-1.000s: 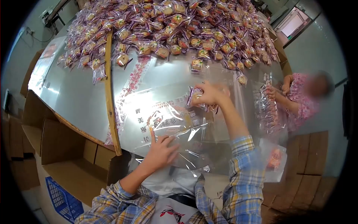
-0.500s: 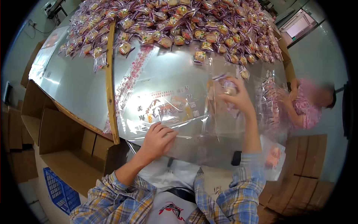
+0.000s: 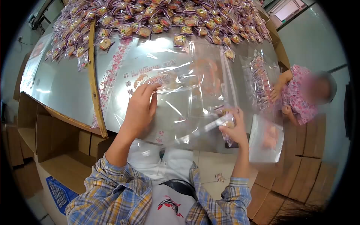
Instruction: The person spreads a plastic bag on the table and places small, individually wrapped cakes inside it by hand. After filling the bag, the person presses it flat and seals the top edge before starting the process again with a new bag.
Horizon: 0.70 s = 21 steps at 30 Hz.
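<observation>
Over the bench (image 3: pixel 75 89), right fingers (image 3: pixel 237 114) closed round packets (image 3: pixel 227 121) had drawn nearer, bringing them beside the bag (image 3: pixel 179 100), though whether half-curled left fingers (image 3: pixel 150 89) gripped it was unclear.

Food-packing workshop, by the look of it. Broad silvery metal-topped table (image 3: pixel 73 80); across its far side, a great heap of small round pastries in clear, purple-edged wrappers (image 3: pixel 161 20), bulk quantity. Large clear plastic bag with printed lettering (image 3: pixel 174 99) spread over the centre. At right, a second clear bag filled with wrapped pieces (image 3: pixel 260 82), beside a co-worker in a pink patterned top (image 3: pixel 298 93). Open brown cardboard carton (image 3: pixel 62 157) at near left, blue plastic lattice crate (image 3: pixel 60 193) below; stacked brown cardboard (image 3: pixel 311 174) at near right.
</observation>
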{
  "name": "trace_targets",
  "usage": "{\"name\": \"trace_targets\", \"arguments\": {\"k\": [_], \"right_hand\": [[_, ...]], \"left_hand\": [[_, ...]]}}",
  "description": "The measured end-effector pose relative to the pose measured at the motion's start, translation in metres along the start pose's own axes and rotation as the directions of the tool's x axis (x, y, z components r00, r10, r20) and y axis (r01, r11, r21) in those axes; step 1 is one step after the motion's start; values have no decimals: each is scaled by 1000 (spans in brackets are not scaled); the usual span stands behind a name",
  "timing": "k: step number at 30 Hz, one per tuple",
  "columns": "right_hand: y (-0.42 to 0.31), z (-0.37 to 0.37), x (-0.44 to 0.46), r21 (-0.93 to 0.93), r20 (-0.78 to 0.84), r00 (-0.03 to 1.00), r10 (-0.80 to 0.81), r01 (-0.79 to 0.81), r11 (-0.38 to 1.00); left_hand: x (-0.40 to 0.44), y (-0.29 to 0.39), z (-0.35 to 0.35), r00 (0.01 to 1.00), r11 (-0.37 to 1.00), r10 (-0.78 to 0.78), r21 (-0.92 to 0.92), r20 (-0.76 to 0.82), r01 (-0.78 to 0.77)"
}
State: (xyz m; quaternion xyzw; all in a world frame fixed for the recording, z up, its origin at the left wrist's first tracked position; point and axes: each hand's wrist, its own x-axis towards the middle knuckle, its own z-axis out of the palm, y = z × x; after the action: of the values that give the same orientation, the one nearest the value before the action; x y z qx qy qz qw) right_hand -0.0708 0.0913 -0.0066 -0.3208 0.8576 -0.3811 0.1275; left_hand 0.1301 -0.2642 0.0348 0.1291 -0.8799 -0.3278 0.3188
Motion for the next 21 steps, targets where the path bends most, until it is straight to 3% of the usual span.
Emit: {"name": "trace_targets", "arguments": {"k": [2,3,6,7,8,9,12,13,15,20,21], "right_hand": [[-13,6,9,80,-98,993,63,-55,995],[-12,8,15,99,-162,986,31,-15,995],[-19,-13,16,-317,-362,927,-102,-20,948],[-11,-19,16,-64,-458,885,-85,63,996],[-3,-29,9,244,-406,914,21,86,966],[-2,-42,-2,530,-321,940,115,78,844],[-66,-50,-18,482,-284,958,-39,178,858],[-81,-51,-17,196,-239,942,-237,286,938],[-106,-41,-12,-76,-109,910,-401,394,916],[-135,18,-15,55,114,979,-169,163,985],[-141,29,-12,115,188,960,-206,187,976]], "left_hand": [[10,-7,1,994,995,88,52,-61,-85],[15,0,0,999,1000,-10,5,-40,10],[14,-8,5,999,994,28,110,-24,-25],[11,-8,6,996,979,78,191,-46,-68],[4,-7,7,998,978,58,202,-20,-53],[-3,-7,9,999,977,38,210,12,-40],[-24,-6,24,991,954,45,290,125,-79],[-29,-7,31,986,938,57,329,158,-107],[-31,-10,40,973,919,95,357,212,-167],[-14,4,41,999,986,36,164,-25,-32],[-8,4,42,998,995,14,104,-54,-8]]}}
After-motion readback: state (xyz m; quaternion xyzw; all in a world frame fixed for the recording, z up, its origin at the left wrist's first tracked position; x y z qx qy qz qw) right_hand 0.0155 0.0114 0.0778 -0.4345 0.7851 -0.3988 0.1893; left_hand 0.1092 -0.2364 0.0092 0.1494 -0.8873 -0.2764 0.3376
